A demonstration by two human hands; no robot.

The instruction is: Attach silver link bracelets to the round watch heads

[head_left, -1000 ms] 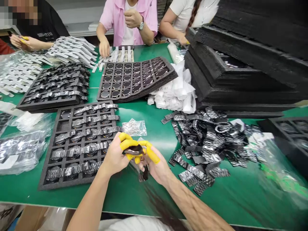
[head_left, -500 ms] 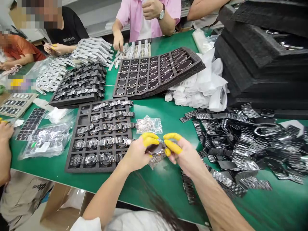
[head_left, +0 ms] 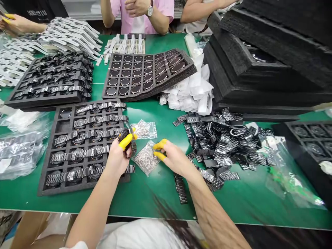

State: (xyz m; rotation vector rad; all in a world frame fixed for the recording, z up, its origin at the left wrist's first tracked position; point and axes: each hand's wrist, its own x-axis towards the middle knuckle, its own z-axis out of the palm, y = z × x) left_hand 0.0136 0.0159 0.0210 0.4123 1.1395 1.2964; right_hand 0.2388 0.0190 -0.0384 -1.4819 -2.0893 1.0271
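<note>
My left hand (head_left: pixel 118 157), with yellow finger covers, is closed around a dark watch (head_left: pixel 125 135) whose black metal link band hangs partly behind the fingers. It is held over the right edge of a black foam tray (head_left: pixel 58 133) with rows of banded watches. My right hand (head_left: pixel 172 155), also in yellow finger covers, reaches over the right edge of a clear bag of thin metal pins (head_left: pixel 146 159). Its thumb and finger are bent toward each other with a small gap, and nothing shows between them. A second bag of pins (head_left: pixel 144 129) lies just behind.
Loose black link bands (head_left: pixel 215 141) are heaped at the right. Behind are a tilted foam tray of watch faces (head_left: pixel 145 74), crumpled white wrapping (head_left: pixel 192 90) and tall stacked black foam (head_left: pixel 241 83). White straps (head_left: pixel 72 34) lie at the back left. A co-worker in pink (head_left: pixel 145 17) sits opposite.
My hands, together at the watch before, are now apart. The left has carried the watch toward the tray; the right has let go and moved to the pin bag. The view has swung right.
</note>
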